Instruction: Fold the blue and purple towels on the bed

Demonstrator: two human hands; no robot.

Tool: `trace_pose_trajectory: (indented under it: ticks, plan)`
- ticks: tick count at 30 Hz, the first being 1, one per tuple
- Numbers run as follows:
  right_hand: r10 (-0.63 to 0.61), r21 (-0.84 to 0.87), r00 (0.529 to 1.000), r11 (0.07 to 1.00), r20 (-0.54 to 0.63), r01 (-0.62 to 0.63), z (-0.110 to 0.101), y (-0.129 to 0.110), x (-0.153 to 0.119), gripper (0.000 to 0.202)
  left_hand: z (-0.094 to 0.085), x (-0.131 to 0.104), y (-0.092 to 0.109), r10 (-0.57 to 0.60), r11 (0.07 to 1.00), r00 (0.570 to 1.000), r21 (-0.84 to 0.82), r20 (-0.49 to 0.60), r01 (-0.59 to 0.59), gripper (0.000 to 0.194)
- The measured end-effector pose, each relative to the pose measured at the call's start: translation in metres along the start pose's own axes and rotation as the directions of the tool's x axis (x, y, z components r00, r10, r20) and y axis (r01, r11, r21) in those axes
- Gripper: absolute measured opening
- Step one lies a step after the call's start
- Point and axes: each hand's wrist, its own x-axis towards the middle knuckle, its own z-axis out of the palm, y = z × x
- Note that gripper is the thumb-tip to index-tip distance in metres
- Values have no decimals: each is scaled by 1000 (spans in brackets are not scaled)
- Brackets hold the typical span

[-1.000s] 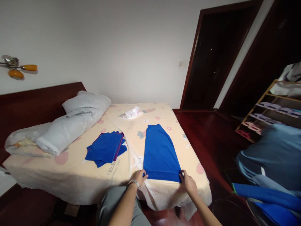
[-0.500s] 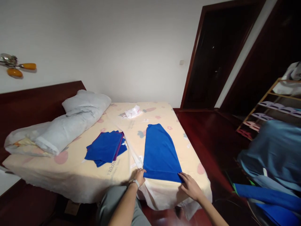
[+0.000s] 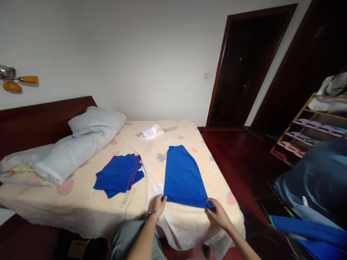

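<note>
A blue cloth (image 3: pixel 183 175) lies flat on the bed, narrow at its far end and wide at the near end, with a folded band along its near edge. My left hand (image 3: pixel 159 204) is closed on the near left corner in a pinch. At the near right corner, my right hand (image 3: pixel 218 213) pinches the folded edge between thumb and fingers. Left of this cloth sits a loose stack of folded blue cloths (image 3: pixel 118 174), with purple edges showing between the layers.
The bed has a pale patterned sheet (image 3: pixel 184 224) hanging over its near edge. A rolled grey quilt (image 3: pixel 78 148) lies by the headboard. A crumpled white plastic bag (image 3: pixel 151 131) rests farther back. To the right stand a slipper rack (image 3: pixel 306 108) and a dark blue covered bundle (image 3: pixel 311 173).
My fingers have closed more tightly on the near corners of the blue cloth, and its near edge is now slightly raised and rumpled. The view has shifted a little.
</note>
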Motion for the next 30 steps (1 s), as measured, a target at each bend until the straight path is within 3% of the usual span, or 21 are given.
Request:
trace_pose_trajectory:
  ticks: [6, 12, 17, 22, 26, 30]
  plan:
    - [203, 145, 979, 968, 39, -206, 4, -3, 7, 38, 8, 3, -4, -46, 995, 998, -84, 41, 49, 16]
    - [260, 322, 952, 898, 160, -299, -11, -21, 16, 53, 8, 9, -4, -85, 994, 995, -68, 50, 88, 15]
    - [229, 170, 966, 954, 121, -248, -25, -21, 14, 51, -6, -3, 7, -71, 996, 997, 61, 26, 70, 26]
    - [327, -5, 935, 944, 135, -329, -18, -2, 3, 45, -14, -20, 10, -143, 949, 983, 300, 119, 102, 24]
    - [371, -89, 926, 927, 65, -365, -2, 5, -6, 41, -13, -22, 4, -202, 937, 973, 311, 109, 159, 21]
    - [421, -179, 906, 890, -33, -420, 6, -1, -7, 36, -10, -20, 3, -188, 950, 978, 269, 93, 157, 18]
